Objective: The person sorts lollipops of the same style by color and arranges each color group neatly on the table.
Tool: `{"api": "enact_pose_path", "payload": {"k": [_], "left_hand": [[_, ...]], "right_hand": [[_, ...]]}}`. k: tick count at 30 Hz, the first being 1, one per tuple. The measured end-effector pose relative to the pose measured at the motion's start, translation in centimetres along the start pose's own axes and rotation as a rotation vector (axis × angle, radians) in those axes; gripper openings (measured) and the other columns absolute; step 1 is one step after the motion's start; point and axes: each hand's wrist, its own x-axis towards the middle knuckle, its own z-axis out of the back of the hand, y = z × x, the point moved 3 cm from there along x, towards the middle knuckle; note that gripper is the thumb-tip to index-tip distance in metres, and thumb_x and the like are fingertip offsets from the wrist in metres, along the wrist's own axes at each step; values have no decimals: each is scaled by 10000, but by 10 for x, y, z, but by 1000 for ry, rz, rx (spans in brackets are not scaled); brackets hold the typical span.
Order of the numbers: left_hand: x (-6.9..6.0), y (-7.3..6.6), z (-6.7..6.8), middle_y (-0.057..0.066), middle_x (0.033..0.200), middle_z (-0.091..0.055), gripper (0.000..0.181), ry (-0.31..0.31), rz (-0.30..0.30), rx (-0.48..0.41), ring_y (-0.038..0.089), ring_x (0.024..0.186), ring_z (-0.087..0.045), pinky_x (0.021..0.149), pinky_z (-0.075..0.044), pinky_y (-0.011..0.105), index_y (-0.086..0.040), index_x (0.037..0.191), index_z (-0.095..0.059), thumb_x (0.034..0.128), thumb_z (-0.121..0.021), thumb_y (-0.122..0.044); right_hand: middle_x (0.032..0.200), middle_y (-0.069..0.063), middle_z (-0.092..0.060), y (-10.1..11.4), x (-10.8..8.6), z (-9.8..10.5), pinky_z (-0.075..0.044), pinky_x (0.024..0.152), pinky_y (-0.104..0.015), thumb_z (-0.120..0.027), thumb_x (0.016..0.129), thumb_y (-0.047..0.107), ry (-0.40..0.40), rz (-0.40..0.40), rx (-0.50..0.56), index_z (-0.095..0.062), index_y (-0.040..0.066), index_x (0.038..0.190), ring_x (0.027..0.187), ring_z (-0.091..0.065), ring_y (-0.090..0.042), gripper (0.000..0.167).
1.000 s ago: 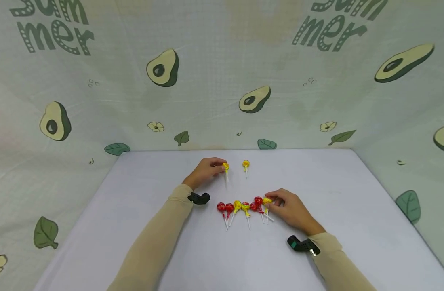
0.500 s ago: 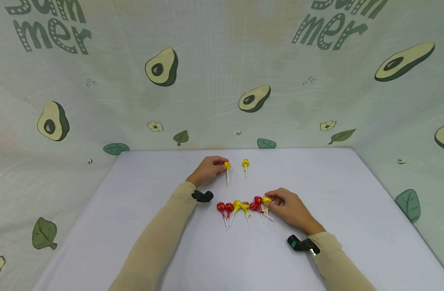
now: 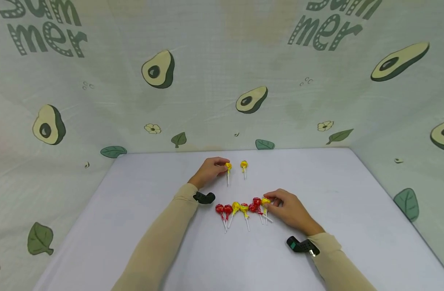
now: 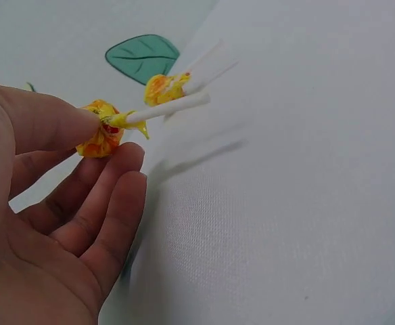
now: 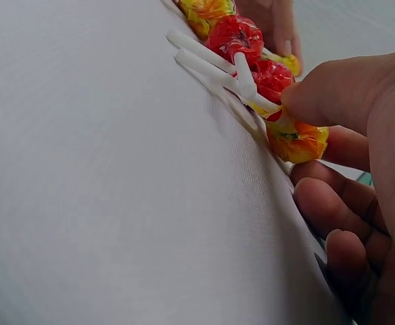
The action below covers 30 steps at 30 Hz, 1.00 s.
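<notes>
In the left wrist view, my left hand point(image 4: 69, 196) pinches a yellow lollipop point(image 4: 103, 139) by its wrapped head between thumb and fingers, its white stick pointing away from the palm. To its right at the back of the table lies another yellow lollipop point(image 3: 244, 164). My right hand point(image 3: 289, 208) holds a yellow lollipop point(image 5: 299, 139) by the head, at the right end of a row. Beside that one are two red lollipops point(image 5: 235, 39), their sticks crossing. Leftward the row runs through yellow lollipops point(image 3: 235, 206) to red lollipops point(image 3: 219, 208).
A white table point(image 3: 134, 194) carries everything, with the row near its middle and sticks toward the front. Behind it hangs a cloth point(image 3: 207, 121) printed with avocados and leaves. Black wrist cameras point(image 3: 204, 198) sit on both wrists.
My left hand has shifted slightly right with its yellow lollipop, closer to the other one at the back. My right hand and the row have stayed put.
</notes>
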Motion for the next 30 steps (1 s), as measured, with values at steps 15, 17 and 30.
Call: {"api": "enact_pose_path", "payload": {"k": [15,17,30], "left_hand": [[8,-3,-1,41,1151,-671,302,-32,11,55,170,931,-633,828,-524,284,-103,1271,-674,975,-656,-157],[10,0,-2,39,1148,-672,299,-39,18,50,165,933,-638,834,-528,280,-105,1267,-677,974,-660,-161],[26,-5,-11,26,1131,-677,299,-58,37,104,166,930,-635,824,-528,289,-110,1238,-698,944,-691,-168]], "right_hand": [[875,106,-604,1,1,-1,-457,661,-260,-798,868,245,16,-6,11,-739,172,1140,765,-557,-98,287],[874,107,-602,2,0,-2,-458,662,-260,-796,869,244,22,-13,9,-739,173,1143,766,-557,-98,288],[881,113,-605,0,0,1,-456,658,-261,-790,871,231,1,-12,-17,-739,182,1141,765,-555,-97,279]]}}
